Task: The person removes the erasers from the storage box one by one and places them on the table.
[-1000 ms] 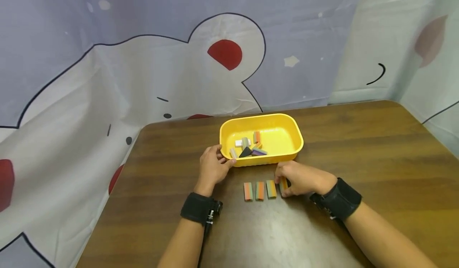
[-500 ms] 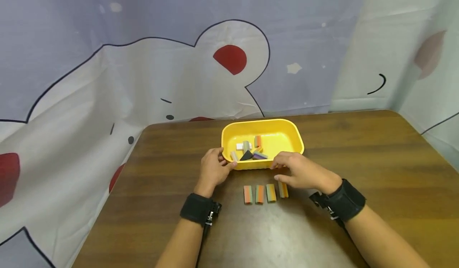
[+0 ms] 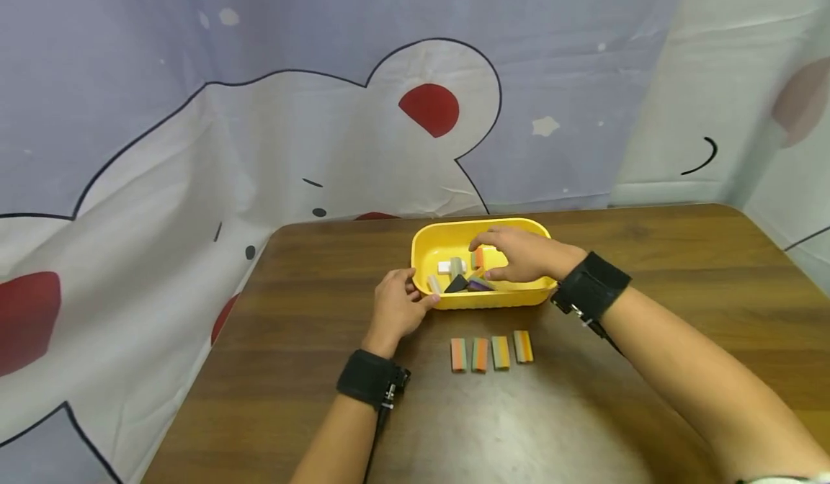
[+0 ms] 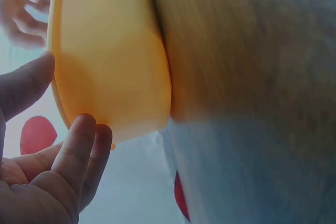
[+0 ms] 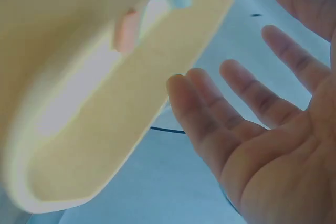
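In the head view, my left hand (image 3: 398, 310) holds the front left corner of a yellow plastic tray (image 3: 493, 299). The left wrist view has the thumb at the rim and two fingertips (image 4: 83, 124) against the outer wall. My right hand (image 3: 527, 255) reaches over the tray with its fingers spread and slightly bent. Nothing shows between those fingers in the right wrist view. Below its fingertips lie an orange-and-green striped block (image 3: 478, 258) and a purple-grey block (image 3: 480, 284). A black wedge (image 3: 457, 284), a grey-green block (image 3: 456, 267) and a white piece (image 3: 444, 268) lie left of them.
Several striped blocks stand in a row on the wooden table (image 3: 292, 311) before the tray, from an orange-and-green block (image 3: 458, 355) at left to a yellow-and-grey block (image 3: 523, 346) at right. A printed curtain (image 3: 272, 145) hangs behind the table.
My right hand has let go of the rightmost striped block in the row and moved up and forward over the tray. The left hand stays at the tray's corner. The head view shifted slightly.
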Demonstrator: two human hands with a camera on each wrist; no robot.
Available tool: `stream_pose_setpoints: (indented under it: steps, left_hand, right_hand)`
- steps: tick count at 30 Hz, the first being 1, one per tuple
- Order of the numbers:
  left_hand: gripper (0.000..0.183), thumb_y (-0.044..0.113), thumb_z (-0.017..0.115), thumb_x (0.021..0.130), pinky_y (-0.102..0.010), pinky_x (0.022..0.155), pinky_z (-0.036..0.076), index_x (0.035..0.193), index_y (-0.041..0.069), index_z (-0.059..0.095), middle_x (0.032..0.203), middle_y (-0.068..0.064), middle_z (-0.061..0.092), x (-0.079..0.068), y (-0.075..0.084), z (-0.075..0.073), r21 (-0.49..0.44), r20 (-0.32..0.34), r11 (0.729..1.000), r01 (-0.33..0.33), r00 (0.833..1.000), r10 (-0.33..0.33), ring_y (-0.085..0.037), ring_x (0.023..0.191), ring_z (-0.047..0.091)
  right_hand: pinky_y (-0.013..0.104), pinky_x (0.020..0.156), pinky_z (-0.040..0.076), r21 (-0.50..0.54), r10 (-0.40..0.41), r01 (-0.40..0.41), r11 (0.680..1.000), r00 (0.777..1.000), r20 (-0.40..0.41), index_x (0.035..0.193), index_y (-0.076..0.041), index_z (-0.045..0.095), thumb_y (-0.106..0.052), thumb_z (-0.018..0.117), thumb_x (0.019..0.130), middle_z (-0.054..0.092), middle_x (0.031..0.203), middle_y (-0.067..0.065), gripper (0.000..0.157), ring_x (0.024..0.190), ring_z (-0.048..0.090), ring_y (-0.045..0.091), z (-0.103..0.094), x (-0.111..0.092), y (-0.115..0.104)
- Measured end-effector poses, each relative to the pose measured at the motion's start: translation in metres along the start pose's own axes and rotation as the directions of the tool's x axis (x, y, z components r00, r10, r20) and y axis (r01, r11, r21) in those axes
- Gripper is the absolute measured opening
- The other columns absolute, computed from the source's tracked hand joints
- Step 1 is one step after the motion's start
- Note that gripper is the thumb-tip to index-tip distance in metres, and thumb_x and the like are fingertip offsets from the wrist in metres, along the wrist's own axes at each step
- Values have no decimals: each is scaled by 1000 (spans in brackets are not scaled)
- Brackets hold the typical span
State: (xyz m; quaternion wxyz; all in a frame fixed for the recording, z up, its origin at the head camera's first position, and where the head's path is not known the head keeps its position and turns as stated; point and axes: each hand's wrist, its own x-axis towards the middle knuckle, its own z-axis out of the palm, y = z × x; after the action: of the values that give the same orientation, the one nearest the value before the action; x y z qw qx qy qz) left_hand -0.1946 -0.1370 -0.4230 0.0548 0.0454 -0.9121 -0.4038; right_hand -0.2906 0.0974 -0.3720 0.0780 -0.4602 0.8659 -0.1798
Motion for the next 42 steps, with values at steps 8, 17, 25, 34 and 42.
stream_pose_setpoints:
  steps: [8,17,25,34,42]
  left_hand:
    - [65,22,80,83,-27,83,54,134,-6,51,132,-20,50,1,5,10,8,24,1000,-5,1000,5,-25,103,64]
    - [64,21,79,83,-27,82,55,133,-8,51,129,-22,51,-2,9,16,25,29,999,-41,999,41,-26,102,63]
    - [64,22,80,83,-28,83,54,133,-8,52,129,-21,51,-3,9,18,25,25,998,-55,998,54,-26,102,63]
    - [64,23,80,82,-29,83,55,132,-7,53,126,-20,53,-1,9,15,37,6,997,-69,998,69,-27,103,61]
    - [64,22,81,81,-30,83,55,131,-8,53,127,-22,53,-3,9,15,37,7,996,-75,997,75,-29,103,61]
  right_hand:
    - [49,94,47,-84,95,-78,993,968,233,122,-1,59,-21,75,87,58,124,19,43,114,55,39,-1,31,30]
    - [43,90,49,-103,265,-245,964,911,316,122,-7,59,-19,74,87,59,120,17,40,110,56,33,17,50,49]
    - [26,60,46,-68,358,-359,931,856,374,119,-6,60,-16,77,83,57,92,7,41,73,52,18,19,60,48]
    - [24,57,46,-99,413,-404,909,846,337,105,-8,66,-14,75,83,59,93,6,24,68,54,17,24,70,46]
    - [28,61,47,-100,415,-404,909,864,284,85,-9,67,-7,78,77,61,82,3,14,71,54,19,30,72,43]
